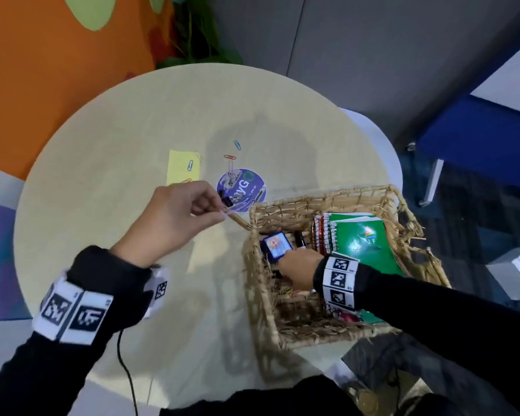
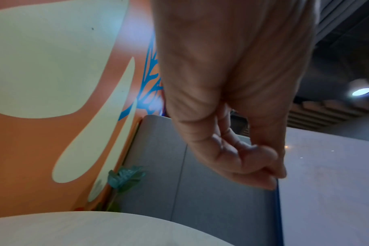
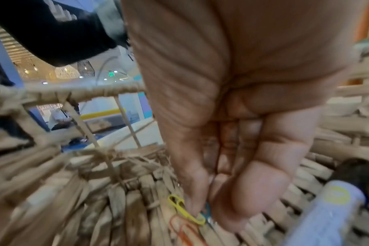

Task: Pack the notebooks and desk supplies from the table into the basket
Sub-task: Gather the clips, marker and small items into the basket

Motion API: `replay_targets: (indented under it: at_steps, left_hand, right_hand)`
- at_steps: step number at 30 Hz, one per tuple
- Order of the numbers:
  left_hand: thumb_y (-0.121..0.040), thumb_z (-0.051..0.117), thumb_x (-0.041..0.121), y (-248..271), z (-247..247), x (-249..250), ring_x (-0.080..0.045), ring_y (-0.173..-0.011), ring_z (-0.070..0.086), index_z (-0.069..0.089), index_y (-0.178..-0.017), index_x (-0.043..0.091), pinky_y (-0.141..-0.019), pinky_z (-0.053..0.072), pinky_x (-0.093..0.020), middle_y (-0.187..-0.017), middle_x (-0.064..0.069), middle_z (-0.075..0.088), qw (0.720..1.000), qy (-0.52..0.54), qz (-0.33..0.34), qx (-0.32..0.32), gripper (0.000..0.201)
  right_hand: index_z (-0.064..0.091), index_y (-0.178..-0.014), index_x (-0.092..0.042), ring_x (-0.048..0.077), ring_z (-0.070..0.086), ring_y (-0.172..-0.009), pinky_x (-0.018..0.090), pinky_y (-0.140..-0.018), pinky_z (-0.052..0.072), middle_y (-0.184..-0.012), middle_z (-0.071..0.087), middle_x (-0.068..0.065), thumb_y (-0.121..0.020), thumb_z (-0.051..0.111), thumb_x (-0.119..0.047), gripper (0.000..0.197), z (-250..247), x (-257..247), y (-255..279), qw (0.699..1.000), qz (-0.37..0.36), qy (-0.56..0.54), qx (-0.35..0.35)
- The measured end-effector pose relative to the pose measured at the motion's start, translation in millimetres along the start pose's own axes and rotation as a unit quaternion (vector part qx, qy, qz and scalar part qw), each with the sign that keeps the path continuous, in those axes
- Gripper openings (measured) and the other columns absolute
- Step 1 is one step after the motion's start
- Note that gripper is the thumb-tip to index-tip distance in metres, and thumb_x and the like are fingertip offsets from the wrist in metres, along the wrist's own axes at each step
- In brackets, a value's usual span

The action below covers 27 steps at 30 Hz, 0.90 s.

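Observation:
My left hand hovers over the table just left of the wicker basket. Thumb and forefinger pinch a pale paper clip. The left wrist view shows this hand with curled fingers, the clip hidden. My right hand reaches down inside the basket. Its fingertips are pinched together on paper clips at the woven floor: a yellow clip and an orange one. A green notebook and spiral notebooks lie in the basket.
On the round table lie a yellow sticky note, loose blue and red clips, and a purple round sticker bearing clips. The basket also holds a blue picture item and a white tube.

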<state>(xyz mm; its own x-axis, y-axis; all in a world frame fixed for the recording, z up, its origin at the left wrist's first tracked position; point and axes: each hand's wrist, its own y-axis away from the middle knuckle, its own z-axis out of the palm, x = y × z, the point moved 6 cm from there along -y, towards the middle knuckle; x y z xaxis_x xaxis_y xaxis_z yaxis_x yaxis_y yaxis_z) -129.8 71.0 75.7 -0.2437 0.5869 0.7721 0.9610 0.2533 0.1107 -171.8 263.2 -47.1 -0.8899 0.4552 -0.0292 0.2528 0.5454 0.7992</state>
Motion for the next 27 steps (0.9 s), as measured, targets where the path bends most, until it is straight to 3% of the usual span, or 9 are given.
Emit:
replay_targets:
  at_steps: [3,6,9,12,15,18,22,24,27]
  left_hand:
    - [-0.073,0.077,0.013,27.7,22.4,20.4,0.003,-0.064,0.058,0.058,-0.067,0.031,-0.059,0.04,0.0,-0.071,0.027,0.064,0.999,0.007,0.031,-0.039,0.026]
    - [-0.076,0.074,0.013,41.5,49.2,28.7,0.009,-0.064,0.06,0.061,-0.068,0.036,-0.062,0.042,-0.001,-0.064,0.03,0.064,0.995,-0.015,0.048,-0.09,0.028]
    - [-0.082,0.069,0.015,41.7,84.2,36.5,-0.006,-0.081,0.067,0.075,-0.087,0.022,-0.078,0.048,-0.021,-0.086,0.01,0.075,0.982,-0.083,0.067,-0.154,0.011]
    - [-0.087,0.056,0.01,36.2,133.4,42.9,-0.014,-0.095,0.067,0.074,-0.098,0.016,-0.086,0.045,-0.022,-0.102,0.0,0.075,0.956,-0.172,0.102,-0.217,0.022]
    - [-0.081,0.047,-0.001,35.3,181.5,40.5,-0.026,-0.08,0.065,0.071,-0.087,0.007,-0.075,0.056,-0.038,-0.085,-0.009,0.071,0.9,-0.298,0.113,-0.296,0.026]
    - [-0.085,0.046,0.0,39.1,209.7,38.9,-0.024,-0.073,0.047,0.057,-0.079,0.004,-0.072,0.043,-0.039,-0.068,-0.007,0.048,0.807,-0.433,0.096,-0.389,0.014]
    - [-0.092,0.051,0.016,39.4,233.9,26.4,-0.031,-0.126,0.038,0.058,-0.115,0.009,-0.107,0.029,-0.047,-0.122,-0.012,0.054,0.715,-0.498,0.051,-0.487,0.025]
    - [-0.094,0.051,0.022,38.3,238.5,25.8,-0.03,-0.135,0.028,0.051,-0.128,0.01,-0.11,0.024,-0.047,-0.14,-0.011,0.045,0.697,-0.521,0.053,-0.491,0.036]
    - [-0.094,0.049,0.022,34.8,233.3,34.4,-0.029,-0.13,0.033,0.053,-0.125,0.01,-0.105,0.028,-0.045,-0.134,-0.012,0.049,0.72,-0.508,0.054,-0.47,0.034]
  right_hand:
    - [0.057,-0.116,-0.001,0.038,0.061,-0.106,0.042,-0.084,0.051,-0.12,0.06,0.021,-0.088,0.051,0.0,0.029,6.7,-0.7,-7.0,1.0,0.011,-0.007,-0.006]
    - [0.056,-0.119,-0.001,0.035,0.061,-0.108,0.035,-0.082,0.051,-0.122,0.06,0.019,-0.088,0.054,-0.004,0.031,4.7,4.5,0.9,0.999,0.025,-0.045,0.01]
    - [0.067,-0.1,-0.003,0.028,0.064,-0.096,0.031,-0.076,0.05,-0.103,0.067,0.014,-0.08,0.071,-0.02,0.026,-9.1,36.6,30.8,0.98,0.079,-0.147,0.107]
    - [0.072,-0.087,-0.011,0.017,0.064,-0.082,0.025,-0.07,0.047,-0.089,0.072,0.005,-0.079,0.072,-0.026,0.017,-13.9,77.9,75.8,0.932,0.117,-0.252,0.233]
    - [0.074,-0.087,-0.014,0.011,0.063,-0.072,0.024,-0.074,0.05,-0.084,0.074,0.002,-0.078,0.074,-0.024,0.014,-0.5,102.8,121.1,0.873,0.154,-0.33,0.325]
    - [0.075,-0.089,-0.012,0.009,0.062,-0.07,0.019,-0.07,0.048,-0.08,0.074,0.003,-0.077,0.075,-0.021,0.015,21.9,108.8,147.1,0.841,0.169,-0.377,0.349]
    - [0.073,-0.084,-0.019,-0.007,0.059,-0.059,0.004,-0.056,0.043,-0.068,0.065,-0.014,-0.076,0.077,-0.021,0.009,45.1,111.6,158.3,0.831,0.174,-0.399,0.347]
    - [0.07,-0.075,-0.029,-0.013,0.06,-0.062,0.001,-0.057,0.043,-0.067,0.066,-0.013,-0.074,0.077,-0.022,0.01,48.7,111.6,160.5,0.83,0.178,-0.398,0.348]
    - [0.063,-0.071,-0.04,-0.005,0.064,-0.063,0.005,-0.053,0.044,-0.07,0.069,-0.013,-0.074,0.077,-0.026,0.02,49.6,108.3,158.4,0.837,0.176,-0.396,0.335]
